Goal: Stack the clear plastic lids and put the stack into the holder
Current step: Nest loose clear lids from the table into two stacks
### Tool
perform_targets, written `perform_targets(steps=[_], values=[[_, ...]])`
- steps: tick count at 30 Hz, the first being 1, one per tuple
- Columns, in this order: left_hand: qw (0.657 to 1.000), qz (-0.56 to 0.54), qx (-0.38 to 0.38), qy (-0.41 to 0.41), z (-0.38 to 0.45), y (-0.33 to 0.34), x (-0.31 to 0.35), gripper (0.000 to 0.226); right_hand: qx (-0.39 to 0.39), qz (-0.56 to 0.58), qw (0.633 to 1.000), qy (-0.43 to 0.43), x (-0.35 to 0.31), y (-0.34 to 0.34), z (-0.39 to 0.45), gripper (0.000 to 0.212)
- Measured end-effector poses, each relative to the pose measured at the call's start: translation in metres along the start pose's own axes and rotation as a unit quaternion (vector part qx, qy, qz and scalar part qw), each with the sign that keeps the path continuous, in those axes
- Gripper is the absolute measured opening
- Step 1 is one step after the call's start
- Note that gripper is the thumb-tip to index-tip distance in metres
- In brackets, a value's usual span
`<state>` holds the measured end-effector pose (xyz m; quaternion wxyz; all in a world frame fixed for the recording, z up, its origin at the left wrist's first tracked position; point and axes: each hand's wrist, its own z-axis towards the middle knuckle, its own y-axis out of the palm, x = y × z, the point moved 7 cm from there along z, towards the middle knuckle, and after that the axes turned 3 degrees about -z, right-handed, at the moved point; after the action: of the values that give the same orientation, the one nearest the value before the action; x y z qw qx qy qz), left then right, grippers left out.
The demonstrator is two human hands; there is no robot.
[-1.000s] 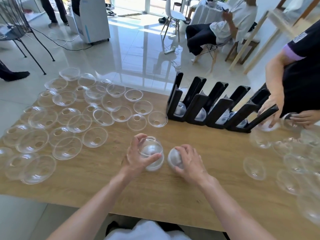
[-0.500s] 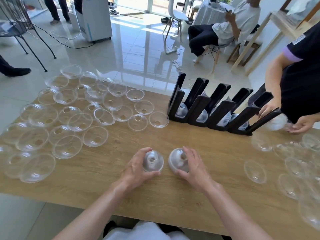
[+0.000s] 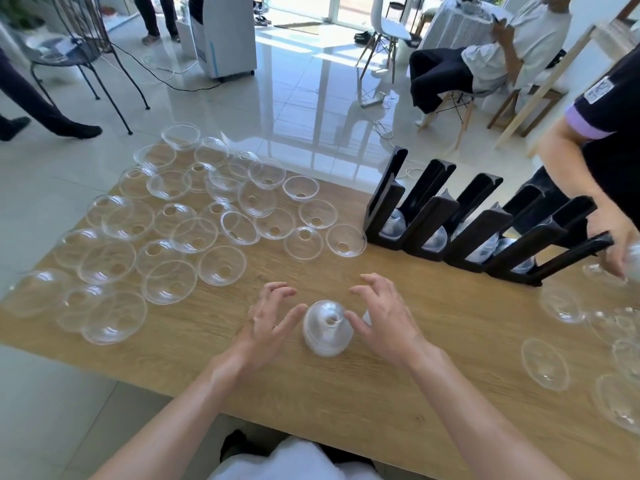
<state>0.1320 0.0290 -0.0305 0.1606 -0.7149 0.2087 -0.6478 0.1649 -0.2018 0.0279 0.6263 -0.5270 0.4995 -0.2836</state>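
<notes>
A black holder with several slanted slots stands toward the far right of the wooden bench, and clear domed lids sit low in the slots, at least one visible in each of the four nearest the middle. A short stack of lids rests dome-up on the bench near its front edge, well apart from the holder, with the round hole in the top lid facing up. To the left, a wide spread of loose lids lies rim-up and crowded together, many touching or overlapping; more loose lids lie scattered at the right end. On the dark sleeve of a second person standing at the right there is a small white patch with writing too blurred to read. The left hand hovers just left of the stack, its grip released, fingers spread and lightly bent, the thumb close to the stack's side; whether it touches is unclear. The right hand mirrors it on the other side, grip also released, fingers arched and apart, thumb close to the stack. The second person's hand reaches down beside the holder's far right end, above lids there.
</notes>
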Motion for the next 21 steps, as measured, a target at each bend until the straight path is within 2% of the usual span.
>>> perform_targets(steps=[3, 7, 10, 12, 14, 16, 18, 21], values=[[0.995, 0.033, 0.087, 0.021, -0.002, -0.038, -0.011, 0.007, -0.007, 0.01, 0.999, -0.029, -0.023, 0.009, 0.022, 0.037], [0.987, 0.099, 0.124, -0.016, -0.001, -0.083, -0.033, 0.017, -0.007, -0.007, 0.999, -0.036, -0.041, 0.022, 0.06, 0.027], [0.968, 0.195, 0.159, 0.017, 0.006, -0.106, -0.033, 0.028, -0.012, -0.036, 0.999, 0.008, -0.034, 0.024, 0.09, 0.028], [0.952, 0.274, 0.134, 0.026, 0.015, -0.109, -0.031, 0.026, -0.035, -0.063, 0.997, 0.031, -0.025, 0.026, 0.106, 0.029], [0.938, 0.342, 0.058, -0.003, 0.025, -0.101, -0.039, 0.025, -0.065, -0.09, 0.993, 0.044, -0.016, 0.029, 0.117, 0.03], [0.918, 0.395, 0.002, -0.027, 0.03, -0.093, -0.051, 0.034, -0.096, -0.118, 0.987, 0.053, -0.008, 0.034, 0.124, 0.031], [0.908, 0.418, -0.015, -0.029, 0.033, -0.088, -0.056, 0.042, -0.115, -0.139, 0.982, 0.055, -0.002, 0.039, 0.129, 0.031], [0.903, 0.429, 0.005, 0.003, 0.03, -0.085, -0.05, 0.043, -0.108, -0.147, 0.982, 0.045, 0.001, 0.041, 0.129, 0.03]])
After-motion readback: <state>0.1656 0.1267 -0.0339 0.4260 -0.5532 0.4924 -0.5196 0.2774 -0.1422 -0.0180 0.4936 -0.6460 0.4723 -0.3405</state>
